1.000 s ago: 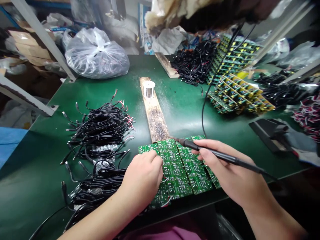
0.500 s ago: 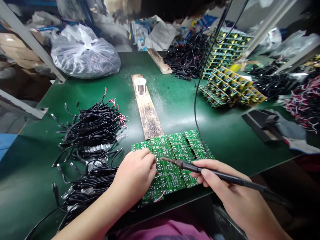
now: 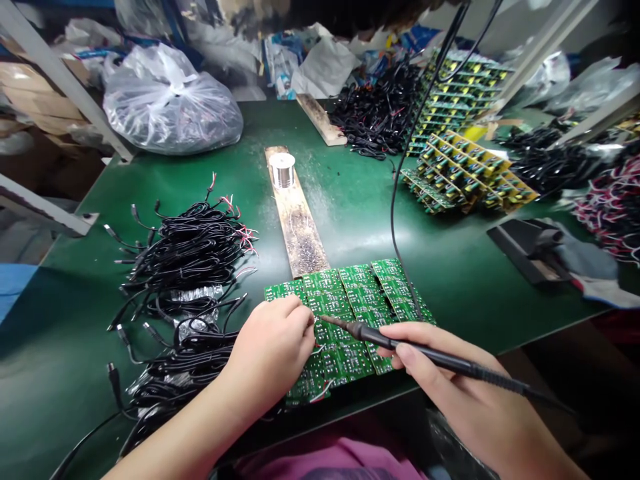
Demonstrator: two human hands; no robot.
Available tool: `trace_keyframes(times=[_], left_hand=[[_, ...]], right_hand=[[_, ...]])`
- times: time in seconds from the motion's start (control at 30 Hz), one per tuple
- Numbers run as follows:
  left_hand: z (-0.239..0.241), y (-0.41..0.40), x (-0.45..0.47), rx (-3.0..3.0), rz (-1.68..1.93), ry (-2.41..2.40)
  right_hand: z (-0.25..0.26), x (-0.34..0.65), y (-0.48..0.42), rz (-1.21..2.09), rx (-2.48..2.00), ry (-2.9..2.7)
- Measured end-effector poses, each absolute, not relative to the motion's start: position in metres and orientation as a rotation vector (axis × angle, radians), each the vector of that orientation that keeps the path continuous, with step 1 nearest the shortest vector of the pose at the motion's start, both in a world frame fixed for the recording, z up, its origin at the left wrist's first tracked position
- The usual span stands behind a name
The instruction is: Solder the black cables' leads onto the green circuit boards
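Several green circuit boards [image 3: 360, 293] lie side by side at the near edge of the green table [image 3: 450, 280]. My left hand [image 3: 273, 353] rests on the leftmost boards with its fingers curled in a pinch; what it pinches is too small to make out. My right hand [image 3: 450, 387] grips a black soldering iron [image 3: 425, 353] like a pen. The iron's tip touches a board right beside my left fingertips. Its black cord [image 3: 400, 193] rises away over the table.
A heap of black cables [image 3: 185, 267] lies left of the boards. A scorched wooden strip [image 3: 300, 227] carries a solder spool [image 3: 283, 170]. Stacked yellow-green boards [image 3: 465, 170], more cables [image 3: 380, 120], a plastic bag [image 3: 170, 103] and an iron stand [image 3: 530, 250] sit farther off.
My right hand has brought the soldering iron from the wooden strip down and left, so its tip now meets the board by my left fingers. The left hand has stayed put.
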State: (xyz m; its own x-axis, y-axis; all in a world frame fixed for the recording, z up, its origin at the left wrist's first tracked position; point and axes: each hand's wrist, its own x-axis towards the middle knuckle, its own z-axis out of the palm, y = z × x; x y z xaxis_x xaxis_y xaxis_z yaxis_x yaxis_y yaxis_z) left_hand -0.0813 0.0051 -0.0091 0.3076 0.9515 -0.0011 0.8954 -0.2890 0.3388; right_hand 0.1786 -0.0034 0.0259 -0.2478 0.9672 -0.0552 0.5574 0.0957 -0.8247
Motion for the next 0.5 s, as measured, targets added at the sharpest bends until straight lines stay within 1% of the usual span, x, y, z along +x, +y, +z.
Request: trace_keyframes(times=[0.13,0.27,0.5], left_hand=[[-0.0092,0.0048,-0.0816,2.297,0.287,1.679],[-0.0088,0.0056,-0.0814,2.300,0.286,1.683],[-0.0085,0.0063,-0.0809,2.301,0.284,1.686]], right_hand=[[0.0272,0.1790,-0.0081,0.896,-1.489,-1.958],[0.0298,0.1799,-0.0094,0.825,-1.506,-1.872],[0.0348,0.1786,-0.0075,0.856,-1.459,-1.852]])
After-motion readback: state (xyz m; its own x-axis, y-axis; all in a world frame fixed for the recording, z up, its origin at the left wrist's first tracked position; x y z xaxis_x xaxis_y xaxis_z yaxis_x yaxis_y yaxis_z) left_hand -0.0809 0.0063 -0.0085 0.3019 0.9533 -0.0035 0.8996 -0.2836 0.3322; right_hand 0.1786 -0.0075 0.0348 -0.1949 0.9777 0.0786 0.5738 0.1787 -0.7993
